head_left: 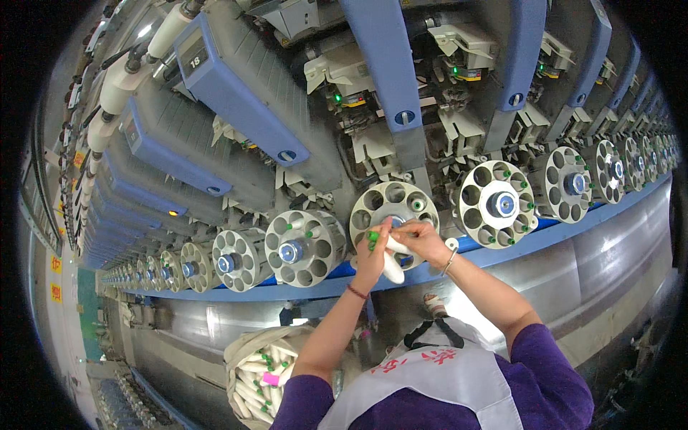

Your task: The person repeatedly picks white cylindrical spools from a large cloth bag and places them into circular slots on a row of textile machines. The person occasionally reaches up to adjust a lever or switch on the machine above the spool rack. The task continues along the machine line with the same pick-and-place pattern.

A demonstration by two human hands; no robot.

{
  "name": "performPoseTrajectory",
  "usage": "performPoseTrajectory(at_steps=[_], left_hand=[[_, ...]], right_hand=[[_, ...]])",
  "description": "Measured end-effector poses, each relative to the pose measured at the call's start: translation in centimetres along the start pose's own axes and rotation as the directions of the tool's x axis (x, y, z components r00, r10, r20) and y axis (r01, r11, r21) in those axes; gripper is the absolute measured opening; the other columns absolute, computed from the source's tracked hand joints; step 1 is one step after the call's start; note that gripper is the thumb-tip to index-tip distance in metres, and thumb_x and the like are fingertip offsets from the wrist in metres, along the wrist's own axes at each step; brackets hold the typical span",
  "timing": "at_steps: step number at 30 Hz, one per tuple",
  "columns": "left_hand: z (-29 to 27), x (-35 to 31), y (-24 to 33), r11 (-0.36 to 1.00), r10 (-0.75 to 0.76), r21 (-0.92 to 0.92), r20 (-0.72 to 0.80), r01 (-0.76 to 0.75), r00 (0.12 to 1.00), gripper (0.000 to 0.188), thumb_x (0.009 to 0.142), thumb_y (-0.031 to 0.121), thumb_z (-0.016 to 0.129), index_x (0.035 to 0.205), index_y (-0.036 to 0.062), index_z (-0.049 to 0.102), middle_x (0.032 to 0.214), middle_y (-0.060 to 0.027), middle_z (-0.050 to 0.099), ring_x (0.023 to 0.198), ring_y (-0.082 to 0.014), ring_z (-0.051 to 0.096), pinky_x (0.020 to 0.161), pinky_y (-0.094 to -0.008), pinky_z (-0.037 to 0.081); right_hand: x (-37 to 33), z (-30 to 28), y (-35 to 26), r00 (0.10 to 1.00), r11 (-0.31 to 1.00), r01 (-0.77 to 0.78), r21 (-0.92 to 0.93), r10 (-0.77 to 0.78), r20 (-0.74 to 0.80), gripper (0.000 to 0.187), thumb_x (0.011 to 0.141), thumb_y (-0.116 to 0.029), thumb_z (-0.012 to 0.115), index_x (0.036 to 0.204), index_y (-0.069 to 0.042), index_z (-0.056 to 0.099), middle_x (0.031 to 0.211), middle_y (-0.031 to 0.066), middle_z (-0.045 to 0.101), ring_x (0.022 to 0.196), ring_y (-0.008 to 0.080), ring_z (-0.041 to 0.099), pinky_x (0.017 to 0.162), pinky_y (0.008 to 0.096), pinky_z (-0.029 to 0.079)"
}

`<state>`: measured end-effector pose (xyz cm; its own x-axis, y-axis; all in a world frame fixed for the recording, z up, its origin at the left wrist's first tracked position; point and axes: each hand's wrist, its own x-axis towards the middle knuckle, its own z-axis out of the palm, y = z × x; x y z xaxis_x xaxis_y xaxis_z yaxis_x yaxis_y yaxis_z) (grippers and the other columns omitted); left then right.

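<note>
My left hand is closed round white yarn bobbins with green tips, which stick out between the fingers. Close against it, my right hand has its fingers pinched together at the bobbins; whatever they grip is too small to make out. Both hands are in front of a round bobbin magazine, a pale drum with a ring of round pockets, and cover part of its hub. One pocket at its upper right holds a green-tipped bobbin.
More magazines stand either side; the right one holds several green-tipped bobbins, the left one a few. Blue-grey winding units rise behind. A blue rail runs below. At lower left, a cloth sack is full of bobbins.
</note>
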<state>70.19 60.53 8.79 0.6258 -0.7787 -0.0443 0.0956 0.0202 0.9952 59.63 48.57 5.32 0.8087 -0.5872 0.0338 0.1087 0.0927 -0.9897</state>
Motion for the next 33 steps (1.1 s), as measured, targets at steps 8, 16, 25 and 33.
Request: performPoseTrajectory(at_steps=[8,16,25,33], left_hand=[[2.4,2.4,0.8,0.958,-0.012,0.282,-0.117,0.045,0.993,0.042,0.093,0.035,0.058,0.113,-0.0027,0.058,0.118,-0.0175,0.061,0.096,-0.0196,0.061,0.082,-0.0316,0.047],[-3.6,2.9,7.8,0.872,-0.338,-0.399,-0.074,0.283,0.938,0.021,0.094,0.024,0.055,0.1,0.0035,0.054,0.088,-0.0061,0.052,0.088,-0.0208,0.052,0.081,-0.0443,0.044],[-2.1,4.7,10.4,0.949,-0.274,-0.201,-0.142,0.243,0.951,0.021,0.093,0.015,0.057,0.108,0.0046,0.048,0.107,-0.0078,0.048,0.098,-0.0227,0.051,0.065,-0.0473,0.054],[2.3,12.2,3.2,0.92,0.219,0.332,0.009,-0.21,0.976,0.013,0.097,0.016,0.051,0.106,0.0071,0.056,0.109,-0.0069,0.06,0.1,-0.0169,0.056,0.089,-0.03,0.044]], right_hand=[[0.0,-3.1,2.4,0.858,0.822,-0.228,0.521,0.423,-0.291,0.021,0.094,-0.02,0.054,0.076,-0.009,0.056,0.065,-0.0017,0.057,0.049,0.0069,0.042,0.044,0.0222,0.033],[-1.0,-1.4,-4.5,0.981,0.803,0.152,-0.577,-0.052,0.186,0.024,0.089,-0.018,0.059,0.107,-0.003,0.063,0.084,0.0138,0.065,0.072,0.0276,0.063,0.067,0.0376,0.05],[2.8,0.3,-5.1,0.994,0.969,0.074,-0.237,-0.092,-0.062,0.013,0.086,-0.006,0.056,0.083,-0.002,0.068,0.083,0.01,0.07,0.056,0.0133,0.058,0.051,0.031,0.046],[6.3,-3.8,-8.6,0.948,0.867,-0.301,0.397,0.316,0.03,0.012,0.089,-0.006,0.056,0.088,0.0,0.066,0.056,-0.0046,0.047,0.043,0.0033,0.034,0.038,0.0196,0.025]])
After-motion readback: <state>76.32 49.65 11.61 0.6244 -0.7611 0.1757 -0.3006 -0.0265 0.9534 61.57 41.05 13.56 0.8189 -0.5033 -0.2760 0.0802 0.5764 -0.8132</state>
